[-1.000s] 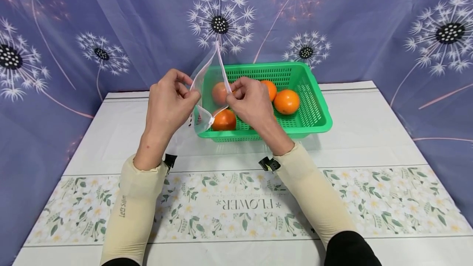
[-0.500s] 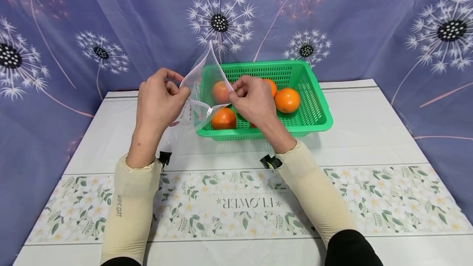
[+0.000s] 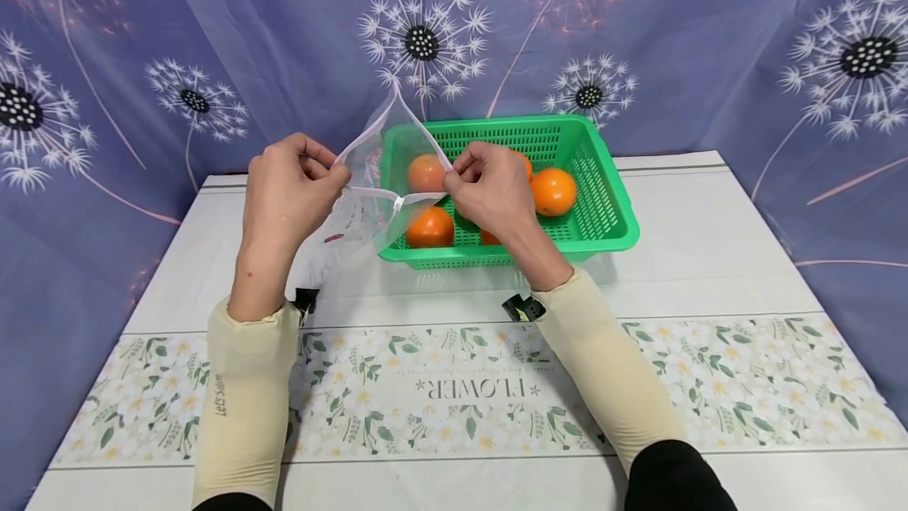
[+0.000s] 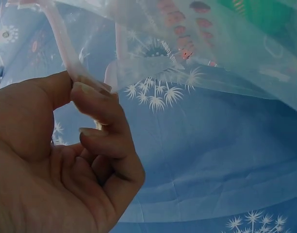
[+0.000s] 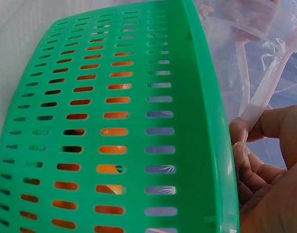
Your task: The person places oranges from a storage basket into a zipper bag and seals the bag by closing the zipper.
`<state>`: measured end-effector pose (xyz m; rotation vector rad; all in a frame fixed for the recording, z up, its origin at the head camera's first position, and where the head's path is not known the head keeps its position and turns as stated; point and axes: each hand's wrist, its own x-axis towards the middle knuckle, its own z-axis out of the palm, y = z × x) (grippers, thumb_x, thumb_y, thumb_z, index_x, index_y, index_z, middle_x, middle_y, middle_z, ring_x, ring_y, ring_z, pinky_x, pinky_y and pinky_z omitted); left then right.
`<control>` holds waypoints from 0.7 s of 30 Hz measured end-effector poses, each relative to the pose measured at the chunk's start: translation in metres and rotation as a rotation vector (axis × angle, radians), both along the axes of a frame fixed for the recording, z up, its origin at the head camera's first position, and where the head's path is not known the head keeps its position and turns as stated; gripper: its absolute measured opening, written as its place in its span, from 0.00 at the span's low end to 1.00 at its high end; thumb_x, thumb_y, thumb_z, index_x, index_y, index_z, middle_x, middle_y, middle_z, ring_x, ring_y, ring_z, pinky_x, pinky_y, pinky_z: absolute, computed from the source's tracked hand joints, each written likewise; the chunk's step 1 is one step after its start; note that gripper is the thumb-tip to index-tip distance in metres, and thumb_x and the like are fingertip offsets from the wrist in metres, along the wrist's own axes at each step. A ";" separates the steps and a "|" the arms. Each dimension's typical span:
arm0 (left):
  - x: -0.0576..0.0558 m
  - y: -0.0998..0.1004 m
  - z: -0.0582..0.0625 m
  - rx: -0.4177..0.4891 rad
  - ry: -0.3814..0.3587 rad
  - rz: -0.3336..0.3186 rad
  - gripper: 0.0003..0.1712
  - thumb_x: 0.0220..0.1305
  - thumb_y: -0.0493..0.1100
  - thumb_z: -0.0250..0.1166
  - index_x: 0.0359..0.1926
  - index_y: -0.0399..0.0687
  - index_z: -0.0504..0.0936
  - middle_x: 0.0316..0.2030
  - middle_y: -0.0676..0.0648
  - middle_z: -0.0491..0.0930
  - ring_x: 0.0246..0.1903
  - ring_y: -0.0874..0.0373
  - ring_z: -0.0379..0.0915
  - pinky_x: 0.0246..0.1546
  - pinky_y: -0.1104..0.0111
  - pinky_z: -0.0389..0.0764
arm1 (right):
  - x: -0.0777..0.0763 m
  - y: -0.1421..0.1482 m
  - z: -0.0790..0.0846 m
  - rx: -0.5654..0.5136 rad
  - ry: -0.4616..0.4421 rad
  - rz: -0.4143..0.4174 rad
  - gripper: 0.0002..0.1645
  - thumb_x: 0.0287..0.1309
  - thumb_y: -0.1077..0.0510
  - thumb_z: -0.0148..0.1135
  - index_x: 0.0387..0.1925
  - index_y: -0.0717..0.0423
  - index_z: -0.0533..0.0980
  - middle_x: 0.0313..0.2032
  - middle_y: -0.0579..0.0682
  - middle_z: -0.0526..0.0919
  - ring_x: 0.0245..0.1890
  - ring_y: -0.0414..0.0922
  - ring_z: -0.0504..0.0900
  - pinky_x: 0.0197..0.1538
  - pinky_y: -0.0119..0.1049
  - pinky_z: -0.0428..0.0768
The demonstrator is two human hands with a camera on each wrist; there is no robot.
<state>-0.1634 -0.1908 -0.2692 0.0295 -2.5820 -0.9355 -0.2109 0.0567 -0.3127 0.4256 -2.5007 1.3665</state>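
A clear plastic slider bag [image 3: 362, 219] with a whitish zip edge hangs between my hands, its mouth spread wide. My left hand [image 3: 287, 192] pinches one side of the zip edge between thumb and fingers; the left wrist view shows that grip on the zip strip [image 4: 66, 46]. On the opposite side, my right hand [image 3: 493, 188] pinches the other edge, above the green basket [image 3: 613, 245]. A white slider [image 3: 399, 203] sits on the near edge. Several oranges [image 3: 553, 192] lie in the basket. One orange [image 3: 426, 173] shows through the bag film; others are partly hidden by my right hand.
The basket's slotted wall [image 5: 134, 121] stands close to my right hand in the right wrist view. A white tablecloth [image 3: 702, 259] with a floral band covers the table. Behind rises a blue-purple curtain [image 3: 298, 38] with dandelion prints.
My left hand has moved left, and the bag's mouth is spread wider. My right hand has shifted only slightly right. The basket and oranges have stayed in place.
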 end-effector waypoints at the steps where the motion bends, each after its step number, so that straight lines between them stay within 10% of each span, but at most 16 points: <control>1: 0.000 -0.001 0.000 -0.001 0.001 0.003 0.09 0.66 0.43 0.64 0.40 0.44 0.86 0.26 0.48 0.86 0.21 0.57 0.76 0.26 0.63 0.71 | 0.000 0.001 0.000 -0.002 0.003 -0.002 0.04 0.59 0.60 0.65 0.29 0.53 0.83 0.21 0.46 0.86 0.21 0.44 0.80 0.29 0.40 0.74; 21: 0.002 -0.020 0.007 0.020 -0.012 0.044 0.09 0.66 0.47 0.65 0.40 0.47 0.85 0.23 0.54 0.85 0.19 0.65 0.77 0.21 0.68 0.71 | -0.003 0.011 0.003 -0.101 -0.071 0.046 0.03 0.59 0.63 0.65 0.31 0.57 0.83 0.22 0.51 0.87 0.17 0.47 0.85 0.26 0.39 0.82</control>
